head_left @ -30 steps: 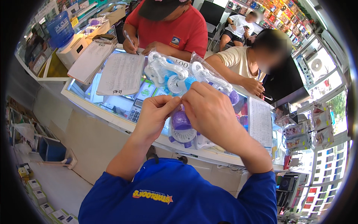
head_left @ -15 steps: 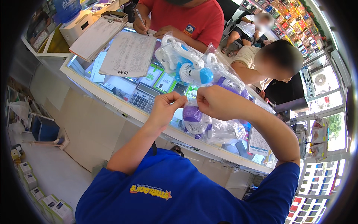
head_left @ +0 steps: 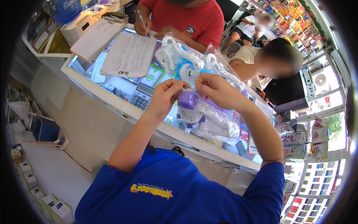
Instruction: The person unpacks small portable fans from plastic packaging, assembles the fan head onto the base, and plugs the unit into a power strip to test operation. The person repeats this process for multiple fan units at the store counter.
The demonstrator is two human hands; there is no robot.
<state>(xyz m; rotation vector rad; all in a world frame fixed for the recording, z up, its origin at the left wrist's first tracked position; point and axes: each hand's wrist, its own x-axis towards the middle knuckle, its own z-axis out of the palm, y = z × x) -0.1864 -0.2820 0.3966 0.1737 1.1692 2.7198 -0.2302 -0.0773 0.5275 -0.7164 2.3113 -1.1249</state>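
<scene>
Over the glass counter, my left hand (head_left: 164, 96) and my right hand (head_left: 220, 89) face each other, fingers pinched close together. Both pinch the top edge of a clear plastic bag (head_left: 215, 128). Inside that bag is a white and purple fan (head_left: 190, 108), its round grille turned toward me. The bag hangs just below my fingers, against or just above the counter. Beyond my hands lies a bagged blue and white fan (head_left: 186, 71), partly covered by my right hand. Another bagged white and purple fan (head_left: 223, 71) lies beside it.
The display counter (head_left: 108, 100) holds a calculator (head_left: 140, 99) and an open notebook (head_left: 130, 54). Across it, a person in red (head_left: 201, 22) writes with a pen. Another person (head_left: 246, 63) leans at the right; one sits farther back. A dark phone (head_left: 242, 148) lies near the counter's front edge.
Both hands have risen slightly away from me, and the bagged purple fan has shifted left and up with them. My right elbow has come inward, and my right fingers face the left ones more directly.
</scene>
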